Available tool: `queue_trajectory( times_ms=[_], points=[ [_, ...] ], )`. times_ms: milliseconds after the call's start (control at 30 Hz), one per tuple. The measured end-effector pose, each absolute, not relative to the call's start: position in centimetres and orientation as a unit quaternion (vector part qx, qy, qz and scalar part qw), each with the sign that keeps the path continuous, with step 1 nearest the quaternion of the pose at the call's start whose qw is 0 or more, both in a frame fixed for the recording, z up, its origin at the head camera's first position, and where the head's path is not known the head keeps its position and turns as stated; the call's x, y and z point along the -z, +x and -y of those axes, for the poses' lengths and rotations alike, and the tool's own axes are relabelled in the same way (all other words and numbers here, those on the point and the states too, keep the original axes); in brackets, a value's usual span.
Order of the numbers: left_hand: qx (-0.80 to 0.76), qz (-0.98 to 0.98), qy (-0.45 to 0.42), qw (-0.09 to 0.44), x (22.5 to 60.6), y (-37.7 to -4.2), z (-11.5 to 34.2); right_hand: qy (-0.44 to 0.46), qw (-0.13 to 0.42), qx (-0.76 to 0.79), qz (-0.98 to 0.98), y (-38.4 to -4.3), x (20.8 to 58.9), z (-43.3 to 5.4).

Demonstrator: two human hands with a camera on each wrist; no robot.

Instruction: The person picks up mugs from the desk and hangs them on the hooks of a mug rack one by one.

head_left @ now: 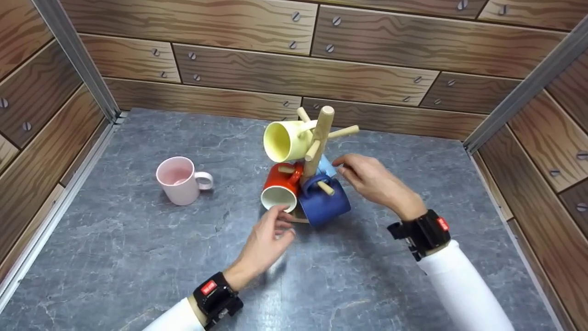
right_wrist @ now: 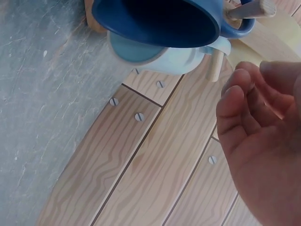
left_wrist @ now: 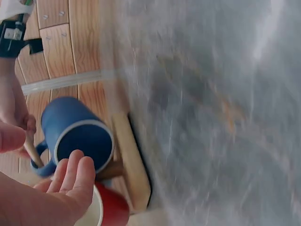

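Note:
A wooden mug tree (head_left: 323, 124) stands mid-table with mugs hung on its pegs. The yellow mug (head_left: 297, 143) hangs high on the left; below it are the red mug (head_left: 274, 177) and the dark blue mug (head_left: 324, 206). Behind the post hangs a light blue mug (right_wrist: 181, 61), mostly hidden in the head view. My left hand (head_left: 266, 239) holds nothing, its fingertips right at the red mug's lower rim. On the other side, my right hand (head_left: 374, 179) has loosely bent fingers with nothing between them, close beside the light blue mug.
A pink mug (head_left: 183, 184) stands upright on the grey marbled table (head_left: 115, 230), left of the tree, handle pointing right. Wood-patterned walls (head_left: 252, 64) enclose the back and both sides, with metal rails (head_left: 87, 59) at the corners.

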State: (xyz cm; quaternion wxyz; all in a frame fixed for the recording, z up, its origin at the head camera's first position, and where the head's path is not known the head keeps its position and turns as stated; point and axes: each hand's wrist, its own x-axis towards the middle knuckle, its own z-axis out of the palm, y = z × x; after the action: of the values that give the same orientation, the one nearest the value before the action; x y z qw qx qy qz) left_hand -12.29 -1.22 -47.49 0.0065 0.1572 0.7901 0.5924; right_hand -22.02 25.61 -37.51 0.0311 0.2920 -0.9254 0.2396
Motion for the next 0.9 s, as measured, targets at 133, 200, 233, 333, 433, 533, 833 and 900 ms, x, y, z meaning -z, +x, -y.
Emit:
queue_trajectory(
  times_ms=[133,200,233,333,433,533,833,900],
  points=[
    [-0.574,-0.803,0.161,-0.027,46.2,-13.0,1.8,0.282,0.070,-0.244,0.925,-21.8,37.6,-26.3],
    [-0.560,-0.810,0.166,-0.045,45.6,-13.3,1.9,0.273,0.083,-0.251,0.925,-21.7,37.6,-26.6],
    [-0.554,-0.813,0.169,-0.053,45.2,-13.4,2.0,0.268,0.088,-0.254,0.925,-21.7,37.6,-26.7],
    [-0.539,-0.819,0.179,-0.082,44.3,-13.9,2.1,0.257,0.098,-0.263,0.925,-21.6,37.5,-27.0],
    [-0.526,-0.822,0.188,-0.112,43.4,-14.3,2.2,0.253,0.110,-0.267,0.923,-21.6,37.5,-27.0],
    [-0.511,-0.823,0.201,-0.146,42.5,-15.0,2.2,0.249,0.126,-0.274,0.921,-21.6,37.4,-27.0],
    [-0.528,-0.790,0.251,-0.182,39.4,-16.6,1.8,0.215,0.160,-0.310,0.912,-21.7,36.7,-26.5],
    [-0.531,-0.784,0.259,-0.189,38.8,-16.8,1.5,0.208,0.172,-0.323,0.907,-21.8,36.6,-26.2]
  ],
)
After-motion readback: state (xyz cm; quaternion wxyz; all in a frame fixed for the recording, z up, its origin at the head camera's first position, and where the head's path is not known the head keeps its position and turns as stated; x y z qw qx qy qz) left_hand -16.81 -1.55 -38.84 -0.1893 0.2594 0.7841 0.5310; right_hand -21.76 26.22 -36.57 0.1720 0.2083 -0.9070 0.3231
